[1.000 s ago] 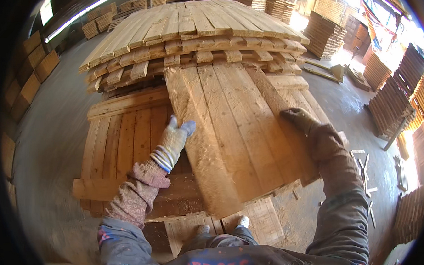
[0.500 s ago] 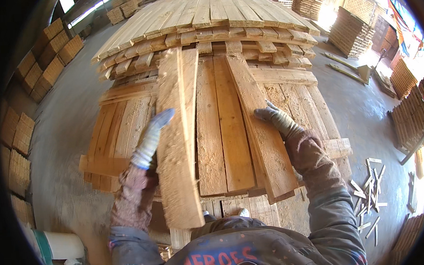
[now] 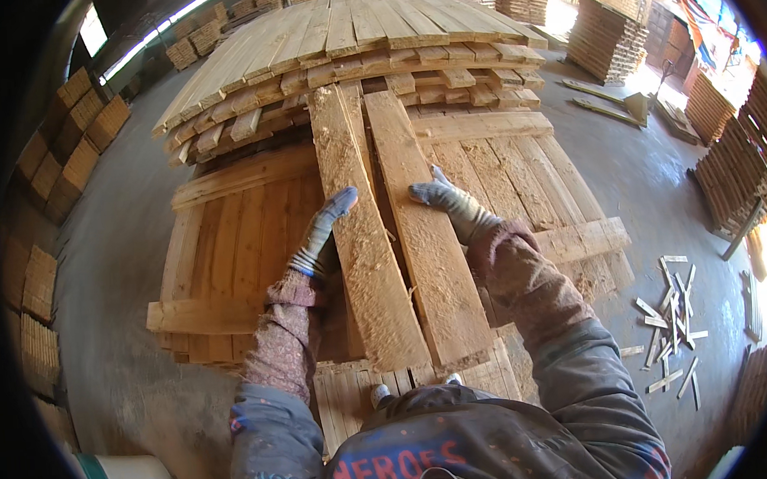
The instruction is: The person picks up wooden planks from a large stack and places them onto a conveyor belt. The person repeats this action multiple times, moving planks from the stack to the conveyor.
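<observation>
Two long rough-sawn wooden boards lie nearly side by side in front of me, a narrow dark gap between them. My left hand (image 3: 333, 211), in a striped work glove, grips the outer edge of the left board (image 3: 371, 257), thumb side over its top. Gloved as well, my right hand (image 3: 447, 198) holds the outer edge of the right board (image 3: 437, 263). Sawdust and shavings cling to the left board. Fingers under both boards are hidden. Beneath them is a layer of planks (image 3: 228, 248) with crosswise strips (image 3: 205, 316).
A tall stack of planks (image 3: 364, 32) rises just beyond the boards. Wood stacks stand along the left (image 3: 75, 151) and right (image 3: 735, 169). Scrap sticks (image 3: 670, 320) litter the floor at right, near a pallet truck (image 3: 610, 102). A white-and-green container (image 3: 127, 478) sits lower left.
Both hands have come closer together, the left board moving right and the right board left. The wide gap between the boards has narrowed, covering the planks that showed there.
</observation>
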The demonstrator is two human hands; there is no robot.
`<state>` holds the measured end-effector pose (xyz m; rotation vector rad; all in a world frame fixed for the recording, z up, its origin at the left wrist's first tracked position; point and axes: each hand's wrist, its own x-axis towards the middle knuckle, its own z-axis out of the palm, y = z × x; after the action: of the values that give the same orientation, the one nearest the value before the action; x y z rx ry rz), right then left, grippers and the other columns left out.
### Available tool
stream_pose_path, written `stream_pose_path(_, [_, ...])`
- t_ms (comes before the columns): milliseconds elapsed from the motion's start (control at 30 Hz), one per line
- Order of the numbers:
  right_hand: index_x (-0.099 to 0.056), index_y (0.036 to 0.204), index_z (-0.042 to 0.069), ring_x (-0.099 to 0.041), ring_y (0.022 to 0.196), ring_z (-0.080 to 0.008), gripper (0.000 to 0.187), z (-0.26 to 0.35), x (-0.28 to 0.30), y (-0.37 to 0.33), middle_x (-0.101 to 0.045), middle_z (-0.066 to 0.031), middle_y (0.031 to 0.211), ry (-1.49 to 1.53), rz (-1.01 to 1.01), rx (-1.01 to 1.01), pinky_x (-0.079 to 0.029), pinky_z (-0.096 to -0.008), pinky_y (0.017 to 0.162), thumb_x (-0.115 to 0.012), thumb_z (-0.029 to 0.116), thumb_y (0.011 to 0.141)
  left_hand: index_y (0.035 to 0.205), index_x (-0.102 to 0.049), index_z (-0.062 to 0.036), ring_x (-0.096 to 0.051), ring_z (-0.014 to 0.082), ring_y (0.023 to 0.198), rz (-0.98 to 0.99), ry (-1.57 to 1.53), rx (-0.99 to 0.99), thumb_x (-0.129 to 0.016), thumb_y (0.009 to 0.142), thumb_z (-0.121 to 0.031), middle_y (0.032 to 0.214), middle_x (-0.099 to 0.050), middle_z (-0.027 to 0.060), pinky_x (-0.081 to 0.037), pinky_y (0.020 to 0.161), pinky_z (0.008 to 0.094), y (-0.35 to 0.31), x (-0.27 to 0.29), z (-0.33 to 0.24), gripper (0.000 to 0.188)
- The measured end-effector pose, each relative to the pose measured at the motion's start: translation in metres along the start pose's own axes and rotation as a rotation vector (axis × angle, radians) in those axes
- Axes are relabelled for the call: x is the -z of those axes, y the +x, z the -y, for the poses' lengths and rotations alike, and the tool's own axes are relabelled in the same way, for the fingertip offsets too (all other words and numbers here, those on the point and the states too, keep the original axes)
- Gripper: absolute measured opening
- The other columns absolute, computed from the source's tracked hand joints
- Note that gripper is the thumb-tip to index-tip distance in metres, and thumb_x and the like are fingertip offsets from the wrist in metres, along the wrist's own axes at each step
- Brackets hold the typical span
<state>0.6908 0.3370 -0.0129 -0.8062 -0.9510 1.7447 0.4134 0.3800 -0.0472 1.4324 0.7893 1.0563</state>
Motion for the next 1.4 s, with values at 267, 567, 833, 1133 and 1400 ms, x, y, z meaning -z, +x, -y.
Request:
stream_pose_path(267, [-0.024, 0.16, 0.004, -0.067, 0.102, -0.0176, 0.101, 0.058, 0.036, -0.097, -0.067, -0.0146, 0.118, -0.151, -0.259, 0.086, -0.057, -0.0317, 0.088, -0.084, 0.021, 0.08, 0.143, -0.055, -0.0036, -0.055, 0.0219, 0.133, 0.267, 0.317, -0.419, -0.049, 0.107, -0.015, 0.147, -0.056, 0.0108, -0.044, 0.113, 0.0323, -0.015, -0.023, -0.013, 0.038])
stream_pose_path(567, [-0.028, 0.157, -0.003, -0.058, 0.127, -0.0239, 0.103, 0.081, 0.086, -0.111, -0.062, -0.0207, 0.136, -1.112, -0.365, 0.183, -0.045, -0.0333, 0.107, -0.076, 0.055, 0.087, 0.164, 0.008, -0.0268, -0.035, 0.0513, 0.144, 0.083, 1.069, 0.489, -0.055, 0.083, -0.082, 0.163, -0.005, 0.0371, -0.043, 0.11, 0.0563, 0.054, -0.231, -0.092, 0.116])
stream_pose_path(833, [-0.026, 0.161, 0.01, -0.04, 0.143, -0.045, 0.106, 0.08, 0.067, -0.105, -0.036, -0.0344, 0.154, -1.559, -0.539, 0.056, -0.035, -0.0482, 0.117, -0.069, 0.069, 0.084, 0.162, -0.017, -0.0358, -0.025, 0.0549, 0.146, 0.016, 0.833, 0.333, -0.062, 0.091, -0.062, 0.158, -0.026, 0.0326, -0.027, 0.118, 0.0627, 0.034, -0.213, -0.06, 0.088])
stream_pose_path(1133, [-0.07, 0.114, 0.006, -0.054, 0.126, -0.0384, 0.061, 0.062, -0.02, -0.05, -0.064, -0.0159, 0.125, -2.027, -0.447, 0.023, -0.045, -0.0521, 0.102, -0.056, 0.062, 0.094, 0.164, -0.014, -0.0133, -0.036, 0.0421, 0.146, 0.387, 0.43, -0.03, -0.074, 0.086, -0.059, 0.161, -0.031, 0.0249, -0.032, 0.12, 0.0526, -0.038, -0.044, -0.081, 0.108])
stream_pose_path(1400, [-0.059, 0.129, 0.003, -0.06, 0.117, -0.0425, 0.059, 0.076, -0.045, -0.023, -0.059, -0.0264, 0.128, -2.262, -0.486, -0.169, -0.049, -0.0525, 0.099, -0.063, 0.049, 0.094, 0.159, -0.036, -0.0282, -0.044, 0.0434, 0.131, 0.509, 1.563, 0.012, -0.076, 0.067, -0.076, 0.144, -0.045, 0.0241, -0.038, 0.11, 0.0559, -0.207, 0.231, -0.08, 0.111])
